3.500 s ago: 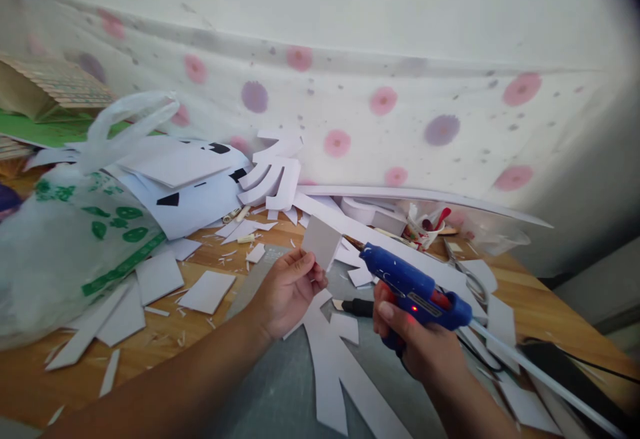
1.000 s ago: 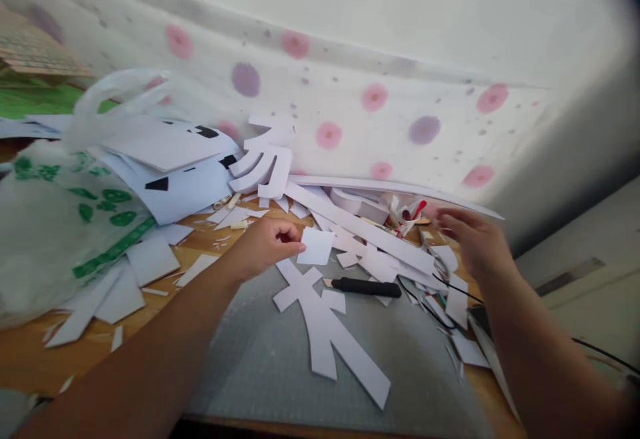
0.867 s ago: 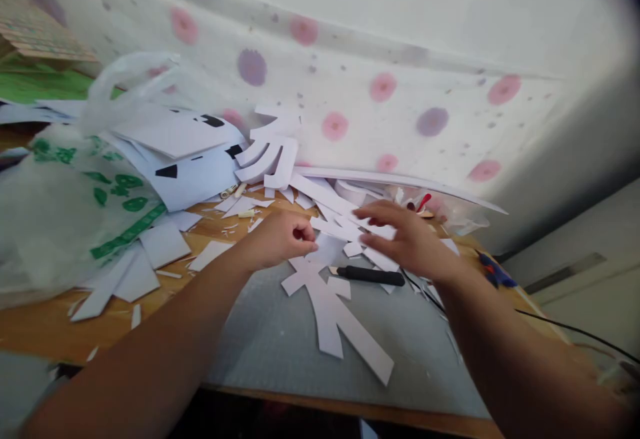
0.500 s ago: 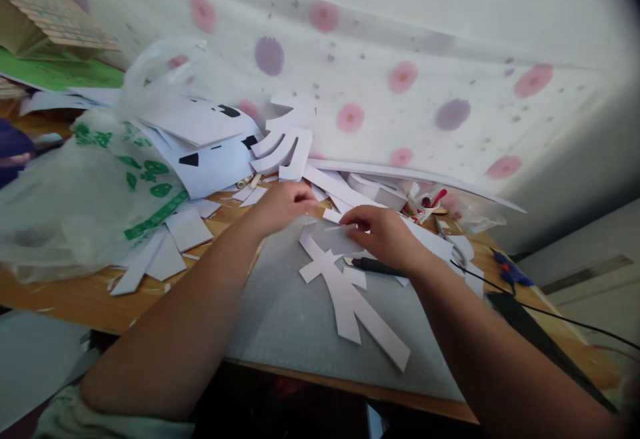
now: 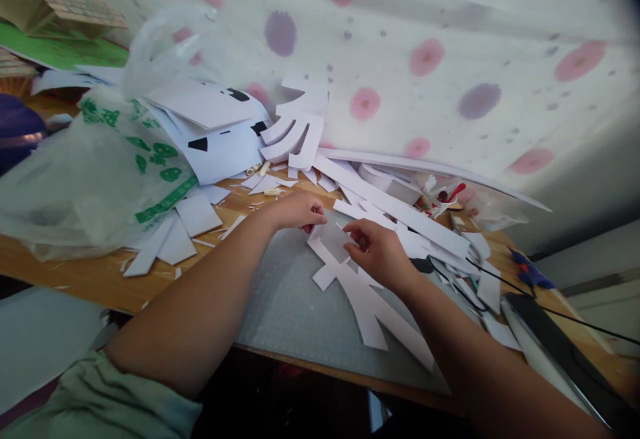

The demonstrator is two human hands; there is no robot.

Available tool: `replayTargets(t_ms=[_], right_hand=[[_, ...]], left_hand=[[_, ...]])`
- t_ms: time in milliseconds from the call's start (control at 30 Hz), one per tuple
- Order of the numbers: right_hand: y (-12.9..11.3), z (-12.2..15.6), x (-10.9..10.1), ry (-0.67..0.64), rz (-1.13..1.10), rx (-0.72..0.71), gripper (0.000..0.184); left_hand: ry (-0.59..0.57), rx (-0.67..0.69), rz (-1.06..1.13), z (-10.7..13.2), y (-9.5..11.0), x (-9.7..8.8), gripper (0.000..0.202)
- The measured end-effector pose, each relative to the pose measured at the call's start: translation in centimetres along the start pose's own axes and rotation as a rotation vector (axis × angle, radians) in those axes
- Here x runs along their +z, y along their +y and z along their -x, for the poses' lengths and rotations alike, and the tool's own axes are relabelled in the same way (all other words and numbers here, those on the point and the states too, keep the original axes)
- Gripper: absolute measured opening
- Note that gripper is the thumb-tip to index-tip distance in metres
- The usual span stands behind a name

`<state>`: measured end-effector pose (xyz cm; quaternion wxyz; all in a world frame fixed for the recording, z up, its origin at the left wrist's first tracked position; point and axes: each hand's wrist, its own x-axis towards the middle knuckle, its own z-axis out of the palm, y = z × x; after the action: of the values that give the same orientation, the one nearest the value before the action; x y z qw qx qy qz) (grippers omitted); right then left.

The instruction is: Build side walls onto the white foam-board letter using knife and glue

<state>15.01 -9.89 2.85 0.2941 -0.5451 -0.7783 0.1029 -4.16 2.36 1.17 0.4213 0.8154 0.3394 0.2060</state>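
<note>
Left hand (image 5: 299,211) and right hand (image 5: 379,252) pinch opposite edges of small square white board piece (image 5: 331,240), fingers curled close on it. Piece held low over top of flat white branching board cut-out (image 5: 367,299), lying on grey cutting mat (image 5: 285,299). Wooden table (image 5: 75,272) strewn with angular white offcuts (image 5: 193,215). Crinkled translucent plastic bag with green print (image 5: 90,179) at left, blue glue gun (image 5: 533,273) far right.

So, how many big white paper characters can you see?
2. One character lies on the grey mat under the right hand, by the left hand; another character stands against the spotted cloth. Scraps may hide more.
</note>
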Motion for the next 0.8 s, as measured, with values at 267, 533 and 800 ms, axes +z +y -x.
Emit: replayTargets(t_ms=[267,533,800], right_hand=[[0.5,0.9,1.3,0.001,-0.068,-0.237,0.022],[1.2,1.5,3.0,0.104,-0.056,-0.36,0.025],[1.3,1.5,3.4,0.089,-0.047,-0.373,0.025]], left_hand=[[-0.294,-0.136,-0.082,0.7,1.8,-0.6,0.017],[-0.36,-0.119,-0.087,0.5,1.1,-0.6,0.02],[-0.372,-0.109,-0.065,0.3,0.8,-0.7,0.017]])
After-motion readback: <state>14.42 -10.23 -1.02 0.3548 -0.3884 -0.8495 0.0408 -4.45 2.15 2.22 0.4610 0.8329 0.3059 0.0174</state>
